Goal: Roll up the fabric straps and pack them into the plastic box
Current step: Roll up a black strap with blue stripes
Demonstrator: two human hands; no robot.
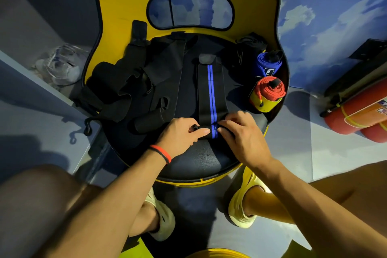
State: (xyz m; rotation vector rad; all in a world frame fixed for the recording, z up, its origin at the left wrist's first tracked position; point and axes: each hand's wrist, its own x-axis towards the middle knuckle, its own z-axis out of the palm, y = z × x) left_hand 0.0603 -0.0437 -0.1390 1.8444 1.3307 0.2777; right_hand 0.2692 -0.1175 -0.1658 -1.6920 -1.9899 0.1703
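Note:
A black fabric strap with a blue centre stripe (211, 90) lies flat along the black seat of a yellow chair (125, 6). Its near end is curled into a small roll under my fingers. My left hand (181, 136) pinches the roll's left side, and my right hand (240, 132) pinches its right side. A rolled blue strap (267, 65) and a rolled red strap (270, 90) stand at the seat's right edge. Several loose black straps (134, 81) lie heaped on the left half. A clear plastic container (60, 67) sits on the shelf to the left.
Red cylinders (360, 115) lie on the floor at the right. A grey shelf edge (31, 81) runs along the left. My knees and feet in light sandals (243, 205) are below the seat. A black hook (89, 125) hangs off the seat's left rim.

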